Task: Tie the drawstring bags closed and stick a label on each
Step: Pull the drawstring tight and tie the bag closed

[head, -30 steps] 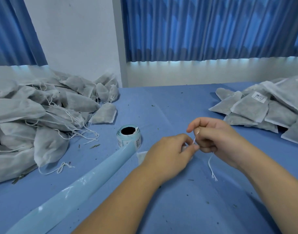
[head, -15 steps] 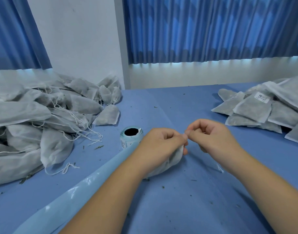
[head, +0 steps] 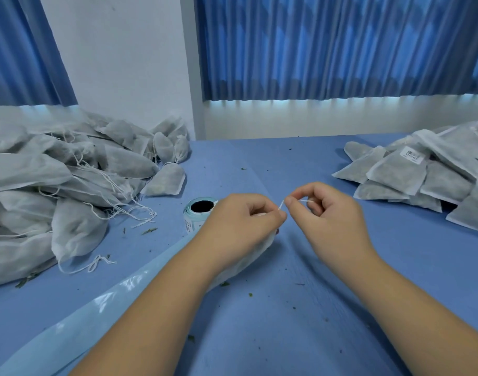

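A grey drawstring bag (head: pixel 240 263) lies on the blue table under my left hand (head: pixel 240 226), which grips its neck. Most of the bag is hidden by that hand and forearm. My right hand (head: pixel 330 215) pinches the bag's white drawstring (head: pixel 281 204) between thumb and forefinger, close to my left fingertips. The string runs short and taut between the two hands. A roll of labels (head: pixel 198 213) with a pale blue backing stands just left of my left hand.
A big heap of grey bags (head: pixel 64 180) with loose strings fills the left of the table. A pile of labelled bags (head: pixel 422 172) sits at the right. A pale blue backing strip (head: pixel 78 318) trails from the roll toward the near left edge. Bits of leaf dot the cloth.
Both hands have shifted slightly away from me with the bag. The long loose string end that hung below my right hand is drawn up; the string is now short between my fingertips.
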The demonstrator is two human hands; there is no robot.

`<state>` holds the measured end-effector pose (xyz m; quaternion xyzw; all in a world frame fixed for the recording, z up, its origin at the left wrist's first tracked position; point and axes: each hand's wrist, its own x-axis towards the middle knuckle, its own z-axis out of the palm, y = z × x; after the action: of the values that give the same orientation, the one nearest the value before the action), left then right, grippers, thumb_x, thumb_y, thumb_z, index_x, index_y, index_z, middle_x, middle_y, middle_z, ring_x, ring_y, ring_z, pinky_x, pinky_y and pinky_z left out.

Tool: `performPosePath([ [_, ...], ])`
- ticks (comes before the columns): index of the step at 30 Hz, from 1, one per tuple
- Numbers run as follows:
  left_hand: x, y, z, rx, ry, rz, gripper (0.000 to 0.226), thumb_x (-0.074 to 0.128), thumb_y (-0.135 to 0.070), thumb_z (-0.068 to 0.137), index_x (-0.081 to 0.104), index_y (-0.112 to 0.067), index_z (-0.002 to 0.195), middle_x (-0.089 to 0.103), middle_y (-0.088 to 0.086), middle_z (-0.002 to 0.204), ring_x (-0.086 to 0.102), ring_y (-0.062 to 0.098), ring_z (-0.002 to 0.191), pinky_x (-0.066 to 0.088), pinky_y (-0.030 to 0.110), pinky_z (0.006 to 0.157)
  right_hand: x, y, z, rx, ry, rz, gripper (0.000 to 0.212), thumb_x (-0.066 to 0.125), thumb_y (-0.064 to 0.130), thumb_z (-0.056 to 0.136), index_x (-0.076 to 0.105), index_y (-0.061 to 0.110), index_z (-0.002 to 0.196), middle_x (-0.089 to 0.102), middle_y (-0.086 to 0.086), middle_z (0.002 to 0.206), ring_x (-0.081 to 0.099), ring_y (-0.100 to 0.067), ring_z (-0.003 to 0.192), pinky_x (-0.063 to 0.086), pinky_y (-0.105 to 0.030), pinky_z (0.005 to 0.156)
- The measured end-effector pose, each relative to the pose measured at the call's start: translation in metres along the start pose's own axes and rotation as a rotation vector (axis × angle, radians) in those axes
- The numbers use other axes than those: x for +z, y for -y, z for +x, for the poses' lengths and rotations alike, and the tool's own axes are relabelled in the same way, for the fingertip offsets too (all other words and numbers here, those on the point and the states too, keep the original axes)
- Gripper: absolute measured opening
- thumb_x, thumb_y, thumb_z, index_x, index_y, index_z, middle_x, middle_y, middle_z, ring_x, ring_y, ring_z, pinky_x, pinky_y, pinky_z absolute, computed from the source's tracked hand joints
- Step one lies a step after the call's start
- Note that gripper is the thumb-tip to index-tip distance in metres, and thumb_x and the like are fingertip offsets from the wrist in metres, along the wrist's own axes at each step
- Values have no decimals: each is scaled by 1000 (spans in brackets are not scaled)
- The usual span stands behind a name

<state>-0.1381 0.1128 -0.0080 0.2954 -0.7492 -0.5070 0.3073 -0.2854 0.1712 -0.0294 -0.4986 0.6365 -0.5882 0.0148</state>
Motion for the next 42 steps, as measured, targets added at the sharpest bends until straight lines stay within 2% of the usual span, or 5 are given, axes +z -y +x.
performPosePath([
  [9,6,-1,4,85,-159,-429,22,67,-6,88,72,1,68,60,8,69,60,4,67,46,7,64,0,5,-5,-44,181,16,21,65,23,87,67,29,67,29,8,48,28,-8,46,23,-17,45],
  [16,3,0,4,127,-125,-48,30,66,-22,89,68,1,70,47,28,68,42,20,64,36,30,65,-5,10,-9,-162,396,-182,27,56,19,88,52,21,62,39,-6,52,32,-10,49,30,-33,49],
  [23,-6,0,0,70,21,284,14,68,-31,86,74,-29,74,59,-14,58,49,1,55,40,15,57,-25,16,1,-129,312,-47,16,58,16,74,68,21,63,39,8,46,37,-6,45,30,-12,46],
  [37,-15,-2,5,-236,155,-319,21,71,-36,57,67,-16,64,52,0,61,45,16,55,35,31,60,-24,14,5,-80,258,-161,18,63,16,84,69,31,93,61,20,93,56,4,90,40,-7,74],
  [42,-15,0,4,-224,142,-329,17,69,-32,64,66,-16,63,53,0,64,46,16,57,36,33,65,-27,25,2,62,331,164,20,64,9,86,68,20,69,59,8,64,51,-12,63,40,-18,58],
])
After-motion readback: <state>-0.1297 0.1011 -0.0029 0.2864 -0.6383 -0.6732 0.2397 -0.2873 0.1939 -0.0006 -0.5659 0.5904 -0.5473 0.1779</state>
